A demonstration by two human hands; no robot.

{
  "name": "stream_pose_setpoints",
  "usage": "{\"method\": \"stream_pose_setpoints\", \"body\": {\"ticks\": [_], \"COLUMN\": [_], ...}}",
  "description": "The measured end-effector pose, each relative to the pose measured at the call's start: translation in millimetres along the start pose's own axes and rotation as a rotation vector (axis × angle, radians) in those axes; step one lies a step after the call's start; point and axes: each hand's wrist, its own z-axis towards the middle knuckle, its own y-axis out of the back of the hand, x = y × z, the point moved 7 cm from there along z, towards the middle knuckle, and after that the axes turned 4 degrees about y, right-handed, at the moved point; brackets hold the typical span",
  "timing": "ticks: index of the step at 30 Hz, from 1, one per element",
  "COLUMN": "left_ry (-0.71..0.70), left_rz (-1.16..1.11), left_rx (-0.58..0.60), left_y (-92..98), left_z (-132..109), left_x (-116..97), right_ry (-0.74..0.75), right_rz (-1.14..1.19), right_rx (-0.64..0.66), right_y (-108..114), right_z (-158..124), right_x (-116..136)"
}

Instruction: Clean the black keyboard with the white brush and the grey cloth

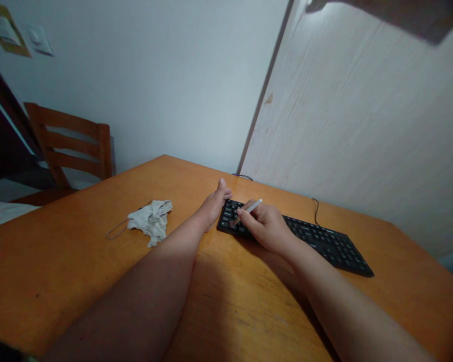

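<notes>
1. At the upper left of the frame, a white plate [39, 40] sits on the pale wall [166, 75].
2. Below it, at the left of the frame, a wooden chair [73, 143] stands beside the orange-brown counter [226, 311], its slatted back showing.
3. Left of centre, a crumpled pale grey cloth [151, 221] lies on the counter, well apart from the keyboard; a thin loop [116, 230] pokes out from its left side.
4. Near the centre, the left grip [213, 203] is open, thumb up and fingers stretched out, its palm side against or just beside the keyboard's left end; I cannot tell whether it presses there.
5. Just right of centre, the right grip [268, 226] is closed around a slim white-handled brush [253, 205], held slantwise between thumb and fingers. The brush's dark tip points down and left, at the keys near the keyboard's left end; whether it touches them is hard to tell.
6. The black keyboard [324, 241] lies flat on the counter, from the centre towards the right of the frame. Its left end is beside the left grip; the right grip covers part of its left half, and the rest runs out rightward beyond that wrist.
7. Behind the keyboard, right of centre, a thin dark cable [317, 211] curves up towards the counter's far edge.
</notes>
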Motion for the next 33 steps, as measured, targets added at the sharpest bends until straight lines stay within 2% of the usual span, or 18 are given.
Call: {"method": "stream_pose_setpoints", "body": {"ticks": [4,9,14,20,25,29,33], "left_ry": [0.003,0.012,0.015,0.018,0.009,0.016,0.018], "left_rz": [0.004,0.007,0.012,0.023,0.024,0.011,-0.004], "left_rx": [0.004,0.006,0.013,0.003,0.003,-0.004,0.002], "left_y": [0.3,0.4,0.1,1.5,1.3,2.2,3.2], "left_z": [0.5,-0.7,-1.6,-0.5,-1.1,-0.6,1.2], "left_x": [0.7,0.9,-0.5,0.1,-1.7,-2.0,-0.5], "right_ry": [-0.027,-0.076,-0.114,-0.116,-0.092,-0.180,-0.276], "right_rz": [0.016,-0.158,-0.111,-0.132,-0.082,-0.154,-0.247], "right_rx": [-0.029,-0.112,0.001,-0.044,0.077,0.115,0.056], "right_y": [7.7,24.8,22.5,26.1,19.3,28.7,45.5], "right_z": [0.5,1.0,1.0,1.4,2.4,2.8,2.4], "right_x": [-4.5,-17.3,-25.0,-24.2,-24.2,-30.0,-39.0]}}
